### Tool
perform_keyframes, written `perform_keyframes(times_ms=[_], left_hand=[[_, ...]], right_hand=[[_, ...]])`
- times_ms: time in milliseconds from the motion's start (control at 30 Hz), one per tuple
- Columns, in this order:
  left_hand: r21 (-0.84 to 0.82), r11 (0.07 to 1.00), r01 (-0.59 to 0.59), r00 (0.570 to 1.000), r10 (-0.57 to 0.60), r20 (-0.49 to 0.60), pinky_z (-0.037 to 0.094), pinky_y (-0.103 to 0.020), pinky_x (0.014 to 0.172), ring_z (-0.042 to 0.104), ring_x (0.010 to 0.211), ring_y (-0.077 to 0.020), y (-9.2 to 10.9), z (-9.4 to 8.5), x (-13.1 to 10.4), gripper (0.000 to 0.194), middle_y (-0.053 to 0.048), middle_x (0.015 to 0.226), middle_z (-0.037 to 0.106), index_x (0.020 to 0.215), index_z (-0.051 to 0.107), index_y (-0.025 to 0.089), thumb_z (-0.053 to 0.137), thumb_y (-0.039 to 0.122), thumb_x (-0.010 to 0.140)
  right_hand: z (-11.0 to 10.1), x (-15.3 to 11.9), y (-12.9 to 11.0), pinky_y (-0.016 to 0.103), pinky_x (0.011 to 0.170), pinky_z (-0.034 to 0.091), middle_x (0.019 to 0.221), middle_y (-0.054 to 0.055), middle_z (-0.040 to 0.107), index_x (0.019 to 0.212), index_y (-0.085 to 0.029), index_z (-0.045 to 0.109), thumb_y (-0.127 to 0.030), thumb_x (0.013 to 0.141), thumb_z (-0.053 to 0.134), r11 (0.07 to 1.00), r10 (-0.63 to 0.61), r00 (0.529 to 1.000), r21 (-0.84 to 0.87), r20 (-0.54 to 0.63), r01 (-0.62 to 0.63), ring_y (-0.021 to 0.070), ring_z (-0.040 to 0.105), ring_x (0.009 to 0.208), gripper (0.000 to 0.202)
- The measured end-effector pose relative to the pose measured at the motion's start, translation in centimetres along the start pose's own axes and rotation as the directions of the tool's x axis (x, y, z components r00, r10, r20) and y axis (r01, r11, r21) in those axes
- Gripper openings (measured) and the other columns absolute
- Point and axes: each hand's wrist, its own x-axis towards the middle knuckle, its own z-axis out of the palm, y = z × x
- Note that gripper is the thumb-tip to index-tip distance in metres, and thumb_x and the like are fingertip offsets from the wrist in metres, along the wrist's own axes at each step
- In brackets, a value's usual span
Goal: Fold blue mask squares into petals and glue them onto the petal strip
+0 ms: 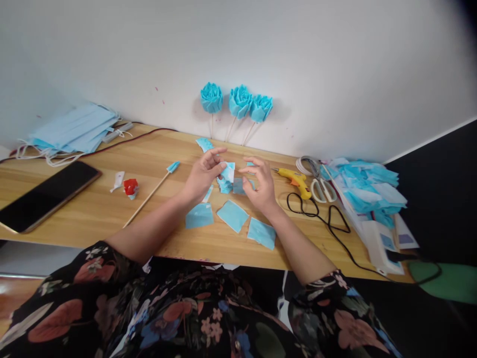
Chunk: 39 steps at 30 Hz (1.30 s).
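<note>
From my remote view, a smartphone (48, 196) lies screen-up at nine o'clock, a crumpled red scrap (130, 187) on its three o'clock side; a plain white wall (238, 44) rises at twelve.

A craft corner, though whether in a home or a small workshop I cannot tell: a wooden bench (112, 211) against a white wall (316, 64) holds a yellow glue gun (294, 179), scissors (318, 177), cut blue pieces (233, 216), a stack of face masks (76, 127) and a phone (48, 196), while blue flowers (240, 101) on thin sticks (230, 129) stand at the wall
</note>
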Motion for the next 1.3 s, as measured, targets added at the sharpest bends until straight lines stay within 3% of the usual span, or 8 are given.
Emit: perform_keyframes(times_ms=[100,367,700,1000,1300], left_hand=[[-0.027,1.000,0.011,1.000,-0.012,-0.002,0.046,-0.022,0.063,0.055,0.069,-0.0099,-0.19,-0.10,0.10,0.034,0.002,0.081,0.059,0.114,0.065,0.021,0.072,0.014,0.081],[-0.045,0.999,0.021,1.000,-0.020,0.014,0.045,-0.024,0.060,0.054,0.068,-0.0103,-0.38,0.24,-0.16,0.035,0.002,0.079,0.058,0.114,0.066,0.019,0.074,0.012,0.080],[0.012,1.000,-0.027,0.999,0.026,0.024,0.046,-0.022,0.060,0.054,0.069,-0.0096,-0.86,0.01,0.13,0.034,0.002,0.080,0.057,0.114,0.065,0.019,0.071,0.014,0.080],[0.071,0.995,-0.063,0.995,0.057,0.083,0.046,-0.021,0.060,0.054,0.069,-0.0093,-0.37,0.43,-0.18,0.035,0.001,0.082,0.059,0.115,0.065,0.018,0.070,0.013,0.081],[0.089,0.992,-0.086,0.993,0.079,0.084,0.046,-0.022,0.060,0.055,0.069,-0.0093,-0.38,0.33,-0.10,0.033,0.002,0.081,0.057,0.114,0.065,0.018,0.067,0.011,0.081]], right_hand=[[0.01,0.08,0.17,0.054,0.100,0.052,0.129,0.005,0.064,0.113,-0.031,0.059,-0.011,0.089,0.060,0.994,-0.091,0.995,-0.058,0.028,0.093,0.0277,0.059,0.125,0.032],[0.44,0.19,0.26,0.057,0.106,0.048,0.135,0.001,0.061,0.107,-0.034,0.065,-0.013,0.090,0.062,0.980,-0.162,0.981,-0.100,0.103,0.172,0.0278,0.054,0.130,0.027],[0.54,0.03,0.10,0.055,0.104,0.048,0.129,0.002,0.064,0.097,-0.031,0.067,-0.021,0.090,0.066,0.993,-0.109,0.991,-0.035,0.076,0.111,0.0281,0.056,0.127,0.012],[0.61,-0.16,-0.36,0.053,0.103,0.047,0.124,0.004,0.066,0.093,-0.028,0.066,-0.027,0.091,0.066,0.983,0.165,0.985,0.076,0.043,-0.168,0.0266,0.061,0.118,0.002],[0.46,-0.09,-0.37,0.051,0.102,0.047,0.123,0.005,0.068,0.097,-0.028,0.065,-0.025,0.090,0.068,0.986,0.138,0.990,0.088,0.015,-0.139,0.0259,0.062,0.117,0.008]])
